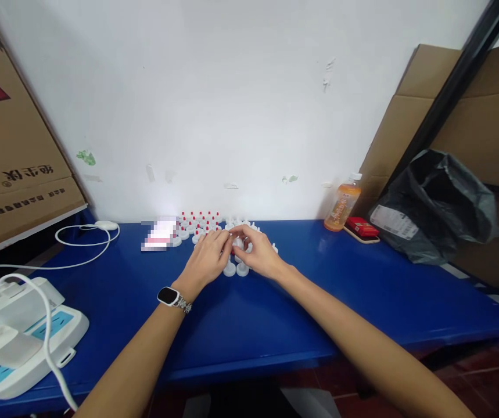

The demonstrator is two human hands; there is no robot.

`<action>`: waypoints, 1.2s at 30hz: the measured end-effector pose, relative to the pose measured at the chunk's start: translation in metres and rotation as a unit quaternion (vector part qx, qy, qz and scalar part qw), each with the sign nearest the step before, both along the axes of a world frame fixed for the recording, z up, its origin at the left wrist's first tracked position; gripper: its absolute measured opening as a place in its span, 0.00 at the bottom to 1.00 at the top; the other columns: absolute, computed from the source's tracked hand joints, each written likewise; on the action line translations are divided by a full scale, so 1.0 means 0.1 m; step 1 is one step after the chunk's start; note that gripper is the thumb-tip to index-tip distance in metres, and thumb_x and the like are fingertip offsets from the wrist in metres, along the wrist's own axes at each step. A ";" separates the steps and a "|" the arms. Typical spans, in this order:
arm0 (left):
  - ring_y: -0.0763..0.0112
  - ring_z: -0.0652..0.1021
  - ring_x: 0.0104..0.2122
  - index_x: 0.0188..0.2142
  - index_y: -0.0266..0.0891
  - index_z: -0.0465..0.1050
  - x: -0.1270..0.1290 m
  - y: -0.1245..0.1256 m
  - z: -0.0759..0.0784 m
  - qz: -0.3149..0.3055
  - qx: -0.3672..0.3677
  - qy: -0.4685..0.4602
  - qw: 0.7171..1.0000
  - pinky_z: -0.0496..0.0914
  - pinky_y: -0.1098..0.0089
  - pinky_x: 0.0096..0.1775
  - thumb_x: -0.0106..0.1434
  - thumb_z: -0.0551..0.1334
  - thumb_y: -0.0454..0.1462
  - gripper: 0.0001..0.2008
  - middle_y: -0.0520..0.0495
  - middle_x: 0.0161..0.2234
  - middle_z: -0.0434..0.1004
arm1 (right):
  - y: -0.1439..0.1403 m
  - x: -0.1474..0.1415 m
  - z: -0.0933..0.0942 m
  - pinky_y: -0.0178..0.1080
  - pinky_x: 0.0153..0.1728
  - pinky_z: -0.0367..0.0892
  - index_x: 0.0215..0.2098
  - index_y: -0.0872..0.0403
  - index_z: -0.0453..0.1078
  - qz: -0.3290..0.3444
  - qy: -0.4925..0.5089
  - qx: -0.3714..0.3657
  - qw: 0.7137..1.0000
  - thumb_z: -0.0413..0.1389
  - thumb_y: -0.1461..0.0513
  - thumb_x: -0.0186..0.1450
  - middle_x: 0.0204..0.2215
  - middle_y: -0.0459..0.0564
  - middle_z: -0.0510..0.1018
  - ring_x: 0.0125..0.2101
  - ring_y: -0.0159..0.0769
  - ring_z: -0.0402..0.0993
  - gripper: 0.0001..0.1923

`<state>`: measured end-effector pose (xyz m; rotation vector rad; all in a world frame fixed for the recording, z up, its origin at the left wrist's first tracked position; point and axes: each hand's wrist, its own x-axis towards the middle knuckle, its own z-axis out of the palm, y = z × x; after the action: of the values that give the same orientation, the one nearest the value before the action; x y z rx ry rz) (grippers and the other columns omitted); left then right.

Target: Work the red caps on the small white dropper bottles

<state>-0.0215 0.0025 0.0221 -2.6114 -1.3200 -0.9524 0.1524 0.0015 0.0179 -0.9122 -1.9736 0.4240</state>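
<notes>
My left hand (208, 258), with a watch (168, 296) on its wrist, is closed, fingers together and thumb against them. What it pinches is hidden, though a speck of red shows beside its thumb. My right hand (258, 249) curls thumb and fingers round a white nozzle cap (239, 242), and its fingertips meet those of the left hand. Two white caps (229, 269) lie just below the hands. Behind the left hand stand several white nozzle caps with red tips (200, 222). More white caps without red tips (237, 222) are behind the right hand, partly covered by it.
A bright, pixelated rectangle (161, 233) lies left of the caps. White power strip and plugs (53, 337) with a cable occupy the left. At right are an orange drink bottle (343, 203), a red box (362, 227) on a phone, and a dark plastic bag (436, 209). Cardboard flanks the blue table (249, 337).
</notes>
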 end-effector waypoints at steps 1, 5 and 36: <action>0.62 0.73 0.38 0.37 0.41 0.66 0.01 0.00 0.00 0.001 0.013 0.016 1.000 0.64 0.63 0.41 0.73 0.46 0.40 0.13 0.46 0.35 0.73 | -0.02 -0.01 0.01 0.36 0.38 0.68 0.51 0.51 0.67 0.002 0.000 0.006 1.000 0.54 0.65 0.62 0.39 0.46 0.77 0.33 0.32 0.71 0.18; 0.61 0.72 0.36 0.36 0.41 0.67 0.04 0.01 -0.01 0.024 0.013 0.014 1.000 0.63 0.62 0.39 0.73 0.44 0.41 0.16 0.46 0.31 0.71 | -0.04 -0.03 0.05 0.38 0.41 0.68 0.48 0.52 0.68 -0.019 -0.013 0.054 0.998 0.52 0.67 0.64 0.39 0.48 0.76 0.35 0.34 0.71 0.14; 0.60 0.72 0.42 0.48 0.44 0.75 -0.18 0.24 -0.14 0.005 -0.096 -0.052 0.994 0.65 0.59 0.47 0.70 0.51 0.45 0.17 0.45 0.40 0.74 | 0.17 0.25 -0.02 0.39 0.40 0.69 0.37 0.52 0.74 -0.147 0.052 0.042 0.987 0.55 0.63 0.61 0.41 0.50 0.75 0.42 0.38 0.72 0.07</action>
<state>-0.0399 0.0266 0.0084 -2.7240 -1.5196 -1.0217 0.1774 0.0190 0.0156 -1.0836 -1.7164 0.2126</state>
